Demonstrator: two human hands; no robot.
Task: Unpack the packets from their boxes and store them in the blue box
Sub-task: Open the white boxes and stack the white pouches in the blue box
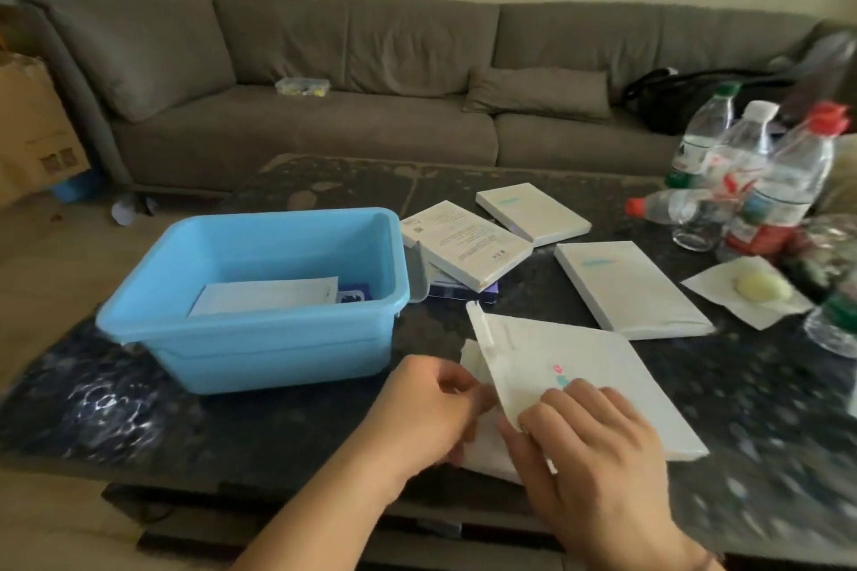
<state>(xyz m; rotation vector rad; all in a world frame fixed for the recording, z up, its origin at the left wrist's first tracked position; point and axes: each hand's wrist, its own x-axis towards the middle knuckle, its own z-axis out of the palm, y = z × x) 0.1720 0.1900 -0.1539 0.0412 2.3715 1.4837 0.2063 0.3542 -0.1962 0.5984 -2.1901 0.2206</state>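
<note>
Hands meet at the near corner of a flat white box (584, 389) on a dark marble-patterned table (139, 403) — the left hand (431, 413) curled at the box's open end, seemingly pinching a white packet (482, 454) that shows from beneath it, the right hand (598, 450) with thumb and fingers clamped over that same corner. Motion blur hides exactly what the left fingers hold. The box's long axis runs from the hands away to the right, its opened flap pointing toward the blue box (259, 292), which sits just up and to the left, nearer the left hand. One packet (264, 297) already lies inside it. Three more white boxes (463, 246) (533, 211) (630, 287) wait behind. Drawing the packet leftward looks the shorter route — the left hand seems best placed to carry it.
</note>
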